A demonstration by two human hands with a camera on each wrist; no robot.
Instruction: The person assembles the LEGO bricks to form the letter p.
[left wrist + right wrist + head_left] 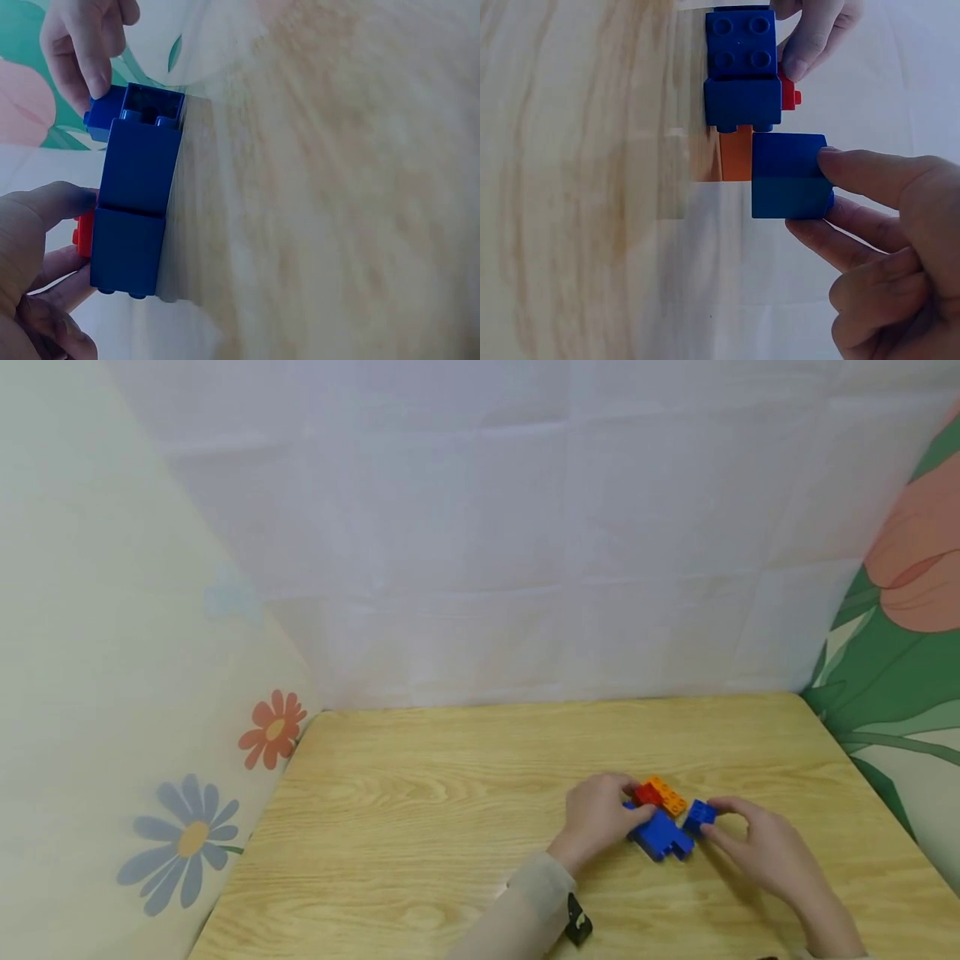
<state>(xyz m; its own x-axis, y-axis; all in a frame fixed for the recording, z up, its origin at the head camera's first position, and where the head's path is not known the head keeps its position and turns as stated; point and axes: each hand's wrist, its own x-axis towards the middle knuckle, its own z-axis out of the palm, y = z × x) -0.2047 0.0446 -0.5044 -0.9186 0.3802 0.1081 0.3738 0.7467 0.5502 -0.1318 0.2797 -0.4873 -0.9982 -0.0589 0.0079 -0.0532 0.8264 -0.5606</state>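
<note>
My left hand [600, 818] pinches a red toy brick [648, 794] that sits on top of joined blue bricks [658, 837]. In the left wrist view, the red brick [86, 234] shows between thumb and fingers, with the blue bricks [127, 251] low over the table. To the right, my right hand [772, 852] pinches a separate blue brick [700, 816] between thumb and fingertips. Seen in the right wrist view, this blue brick [789, 176] is held above the table, close to the joined bricks. An orange brick [666, 796] lies just behind the red one.
The wood-grain table [420, 810] extends far to the left of the bricks. A white cloth [480, 552] hangs along its back edge. Flower-patterned panels stand on the left [172, 718] and right [900, 635] sides. A small dark tag [577, 920] is beside the left sleeve.
</note>
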